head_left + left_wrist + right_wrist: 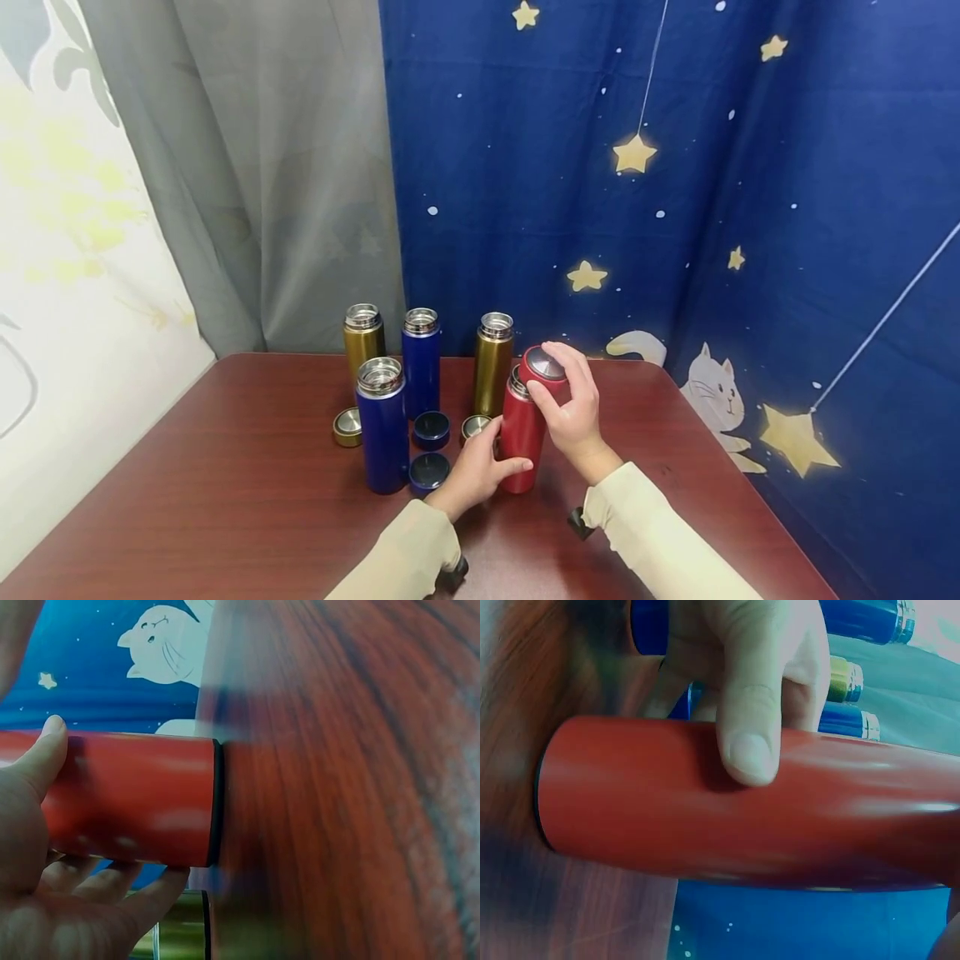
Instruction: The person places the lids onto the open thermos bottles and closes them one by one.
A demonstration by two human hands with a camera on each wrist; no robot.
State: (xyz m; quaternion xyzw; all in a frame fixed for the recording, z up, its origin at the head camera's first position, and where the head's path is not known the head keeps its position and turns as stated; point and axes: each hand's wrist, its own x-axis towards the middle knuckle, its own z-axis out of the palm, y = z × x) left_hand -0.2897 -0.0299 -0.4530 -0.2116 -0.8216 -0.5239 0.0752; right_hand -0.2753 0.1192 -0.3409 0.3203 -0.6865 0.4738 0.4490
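A red vacuum flask (522,437) stands upright on the table, its steel mouth bare and partly visible. My left hand (477,468) grips its body from the left, the thumb across the near side; in the left wrist view the fingers curl beneath the red body (142,799). My right hand (576,410) pinches a red lid (544,365) with a dark round top. This lid is tilted, close over the flask's mouth and a little to its right. The right wrist view shows the left thumb pressed on the red flask (645,795); the lid is outside that view.
Left of the red flask stand lidless flasks: a near blue one (385,442), a far blue one (422,367), and gold ones (492,375) at the back. Blue lids (430,472) and gold lids (347,427) lie among them on the brown table (262,500). Curtains hang behind.
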